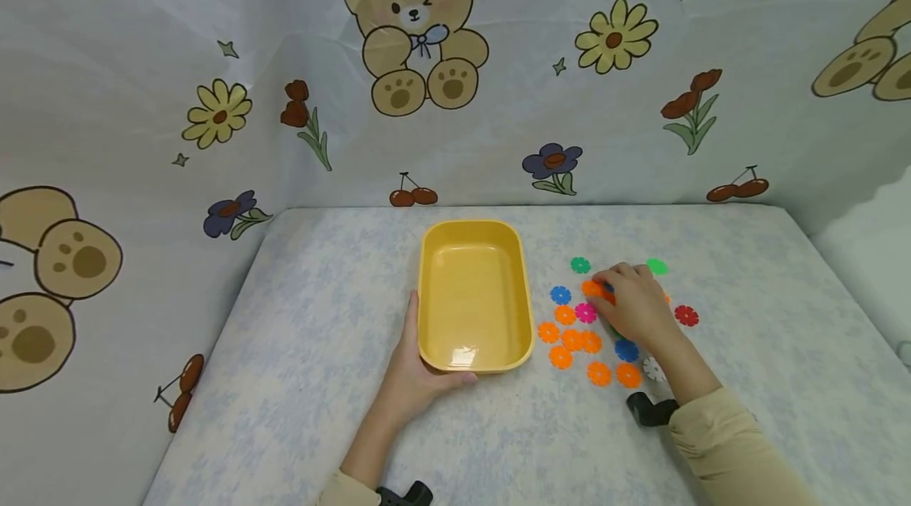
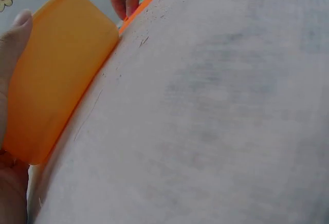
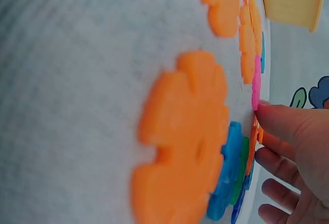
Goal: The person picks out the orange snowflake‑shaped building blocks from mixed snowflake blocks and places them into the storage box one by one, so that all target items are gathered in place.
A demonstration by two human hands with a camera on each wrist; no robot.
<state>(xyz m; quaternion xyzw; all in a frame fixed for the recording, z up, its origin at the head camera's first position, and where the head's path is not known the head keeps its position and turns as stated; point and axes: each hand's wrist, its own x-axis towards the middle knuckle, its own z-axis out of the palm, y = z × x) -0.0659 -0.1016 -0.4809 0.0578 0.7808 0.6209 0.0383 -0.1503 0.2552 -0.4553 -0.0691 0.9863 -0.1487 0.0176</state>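
Tray (image 1: 473, 292): was clasped at its near-left corner by left grip (image 1: 420, 371), thumb spread. Discs (image 1: 572, 340): lay rightward on desk (image 1: 285, 387); right grip (image 1: 639, 307) half-closed there, hold unclear. Edge pinches probably suited such flatness.

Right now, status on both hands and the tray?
Left hand grips yellow tray. Right hand among flower discs, hold unclear. That hand partly hides some discs.

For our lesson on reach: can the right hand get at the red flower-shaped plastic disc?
Probably yes: the red flower-shaped plastic disc lies close beside the right hand, uncovered, with nothing visible blocking it.
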